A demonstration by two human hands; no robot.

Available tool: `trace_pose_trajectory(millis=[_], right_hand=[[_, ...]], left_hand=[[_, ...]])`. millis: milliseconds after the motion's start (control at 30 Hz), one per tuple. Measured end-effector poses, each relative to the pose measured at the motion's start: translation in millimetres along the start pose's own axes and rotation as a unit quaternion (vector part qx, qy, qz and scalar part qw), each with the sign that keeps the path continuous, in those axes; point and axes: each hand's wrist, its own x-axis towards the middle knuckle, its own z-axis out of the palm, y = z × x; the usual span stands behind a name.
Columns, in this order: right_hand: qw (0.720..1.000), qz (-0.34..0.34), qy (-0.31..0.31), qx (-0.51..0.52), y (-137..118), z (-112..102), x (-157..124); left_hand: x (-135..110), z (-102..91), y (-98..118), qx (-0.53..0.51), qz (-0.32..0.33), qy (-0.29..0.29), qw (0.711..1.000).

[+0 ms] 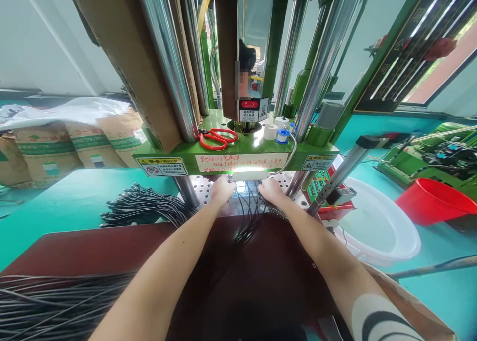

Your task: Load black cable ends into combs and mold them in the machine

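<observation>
Both my arms reach forward under the green machine [238, 159]. My left hand [222, 189] and my right hand [271, 189] rest at the lit mould area, either side of several thin black cables [249, 209] that run back toward me over the dark brown table [93, 249]. The fingers of both hands are tucked under the machine's front plate and hidden, so I cannot make out their grip. They touch or sit right at the cable ends in the mould.
Red scissors [217, 138] and tape rolls [276, 132] lie on the machine's ledge. A bundle of finished black cables [145, 209] sits left, more cables [55, 306] at bottom left. A white basin [376, 226] and red bucket [432, 202] stand right. Paper sacks [55, 149] are stacked left.
</observation>
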Motion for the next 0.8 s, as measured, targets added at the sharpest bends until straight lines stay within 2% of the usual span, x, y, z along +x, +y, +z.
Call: trace_pose_trajectory(millis=[133,333,600,800], right_hand=[[1.000,0.010,0.006,-0.012,-2,2,3],[1.000,0.006,0.010,-0.029,-3,6,6],[0.999,0.002,0.004,-0.042,-6,-1,5],[0.998,-0.039,0.010,-0.050,-20,-9,2]], left_hand=[[4,-1.0,-3,0.093,0.029,0.030,0.995],[1,6.7,-10,0.195,0.097,0.033,0.975],[7,7.2,-11,0.248,0.111,0.035,0.962],[-14,8.8,1,0.266,0.153,0.043,0.951]])
